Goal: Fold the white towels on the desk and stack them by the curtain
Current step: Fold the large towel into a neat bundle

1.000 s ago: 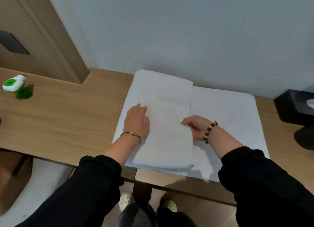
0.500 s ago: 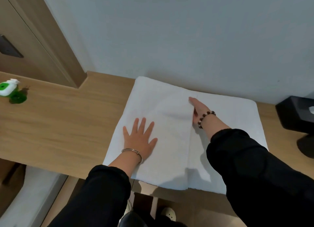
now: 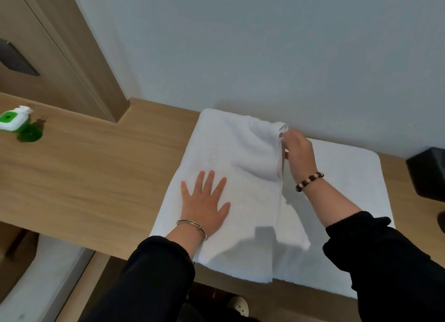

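A white towel (image 3: 243, 153) lies folded on the wooden desk (image 3: 96, 177), its near edge hanging over the front. My left hand (image 3: 207, 201) presses flat on the towel's left half with fingers spread. My right hand (image 3: 297, 153) pinches the far right corner of the folded layer and holds it lifted off the lower layer (image 3: 349, 177), which stays flat on the desk. No curtain is in view.
A green and white bottle (image 3: 14, 120) stands at the desk's far left. A black box (image 3: 428, 172) sits at the right edge. The wall runs just behind the towel; a wooden panel (image 3: 60, 56) rises at the left.
My right hand slid along the fold's edge to the far corner, gripped it and raised it. My left hand spread flat and stayed on the left half.
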Available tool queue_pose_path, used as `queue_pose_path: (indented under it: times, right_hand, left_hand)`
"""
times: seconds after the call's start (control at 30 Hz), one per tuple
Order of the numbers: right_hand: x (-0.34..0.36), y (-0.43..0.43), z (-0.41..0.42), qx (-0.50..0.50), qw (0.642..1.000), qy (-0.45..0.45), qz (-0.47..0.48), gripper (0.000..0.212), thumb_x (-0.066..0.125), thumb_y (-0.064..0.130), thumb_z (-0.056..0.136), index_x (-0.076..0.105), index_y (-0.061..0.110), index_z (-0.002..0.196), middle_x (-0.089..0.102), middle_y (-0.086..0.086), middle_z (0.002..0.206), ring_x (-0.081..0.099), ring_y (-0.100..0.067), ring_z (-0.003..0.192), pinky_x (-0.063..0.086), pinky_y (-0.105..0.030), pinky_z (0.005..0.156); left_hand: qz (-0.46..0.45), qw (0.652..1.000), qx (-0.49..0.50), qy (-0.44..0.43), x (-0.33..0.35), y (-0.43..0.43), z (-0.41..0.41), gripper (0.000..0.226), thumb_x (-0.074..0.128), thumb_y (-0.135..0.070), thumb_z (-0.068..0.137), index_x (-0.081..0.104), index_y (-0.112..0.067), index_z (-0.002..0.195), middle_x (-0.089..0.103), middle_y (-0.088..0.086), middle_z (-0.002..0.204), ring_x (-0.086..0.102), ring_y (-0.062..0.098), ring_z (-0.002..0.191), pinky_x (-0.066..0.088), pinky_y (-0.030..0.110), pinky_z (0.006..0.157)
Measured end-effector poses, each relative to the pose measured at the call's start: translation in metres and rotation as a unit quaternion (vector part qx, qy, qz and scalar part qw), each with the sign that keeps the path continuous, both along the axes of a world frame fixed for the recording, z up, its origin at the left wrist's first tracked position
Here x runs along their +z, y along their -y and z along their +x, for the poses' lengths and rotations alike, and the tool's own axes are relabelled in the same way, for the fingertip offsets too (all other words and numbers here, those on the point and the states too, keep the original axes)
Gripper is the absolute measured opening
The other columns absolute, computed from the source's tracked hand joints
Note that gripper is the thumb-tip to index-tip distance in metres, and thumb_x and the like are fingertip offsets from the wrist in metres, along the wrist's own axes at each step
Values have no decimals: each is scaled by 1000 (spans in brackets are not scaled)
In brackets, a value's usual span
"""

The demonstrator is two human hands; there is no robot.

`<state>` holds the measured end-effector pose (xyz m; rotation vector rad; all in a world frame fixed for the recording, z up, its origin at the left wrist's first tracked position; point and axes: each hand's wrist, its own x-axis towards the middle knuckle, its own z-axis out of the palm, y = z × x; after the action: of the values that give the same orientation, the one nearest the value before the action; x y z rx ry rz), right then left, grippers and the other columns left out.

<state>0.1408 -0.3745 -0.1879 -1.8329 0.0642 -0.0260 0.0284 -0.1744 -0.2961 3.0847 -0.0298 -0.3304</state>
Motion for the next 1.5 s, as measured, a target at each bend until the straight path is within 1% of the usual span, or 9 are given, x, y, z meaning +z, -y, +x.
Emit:
queue_pose_path:
  times: [0.17,0.33,0.43,0.57,0.83,1.0,1.17,1.37,1.5]
  right_hand:
    - [18,0,-3,66,998,7,-10,25,54,-2,85,62,20,78,62,12,70,57,0,64,47,-22,66]
    - [26,-8,-9,90,996,-1,18,26,69,4,80,59,26,89,63,5,73,51,-6,60,46,-15,64]
    - [26,-13,-12,80,996,29,-19,29,69,5,80,61,31,87,65,5,75,54,-6,61,46,-16,65]
    - [32,-21,-12,107,989,59,-79,27,72,9,78,65,35,84,67,12,78,58,3,65,46,-11,69]
    - [55,-23,1,183,950,79,-239,16,67,16,79,76,21,91,73,6,84,66,-9,80,51,-25,77]
    - [58,-14,2,180,876,216,-392,14,62,9,82,73,14,88,70,-1,81,63,-24,74,48,-34,63]
    - [62,-14,0,210,822,335,-411,9,75,5,71,69,5,78,63,-8,76,60,-27,63,47,-34,44]
    - [61,-6,9,209,760,421,-448,23,74,2,66,54,6,55,51,-6,55,50,-25,46,36,-27,34]
    - [57,-1,10,182,799,367,-440,17,64,6,69,50,7,58,49,-5,55,48,-27,46,33,-28,38]
  left_hand:
    - [-2,1000,-5,-3,0,-1,3,68,-4,-61,84,-17,-37,146,-20,-2,157,-20,24,143,-8,61,108]
    - [-24,999,0,-35,12,1,8,65,16,-60,90,-5,-39,148,-13,-5,158,-15,20,144,-9,59,109]
    - [-199,975,92,-26,42,3,23,61,42,-53,89,26,-36,145,20,-4,155,13,18,142,4,54,114]
    - [-459,868,102,161,96,7,45,58,68,-36,81,46,-19,132,47,-5,126,48,11,114,37,21,97]
    - [-283,915,-1,287,138,21,68,19,71,-21,75,66,-15,92,62,0,93,61,18,81,40,25,60]
    - [-222,894,-46,387,146,21,73,14,67,-16,65,58,-9,58,56,2,58,52,22,43,36,24,35]
    - [-246,890,-67,379,146,24,79,29,47,-28,73,55,-6,57,55,6,58,49,25,39,39,30,33]
    - [-243,898,-99,352,146,30,80,14,66,-6,62,52,-3,59,52,10,60,42,29,36,37,29,31]
    - [-186,951,-64,240,143,33,88,16,61,-11,75,45,-9,76,48,7,73,44,33,52,29,30,46]
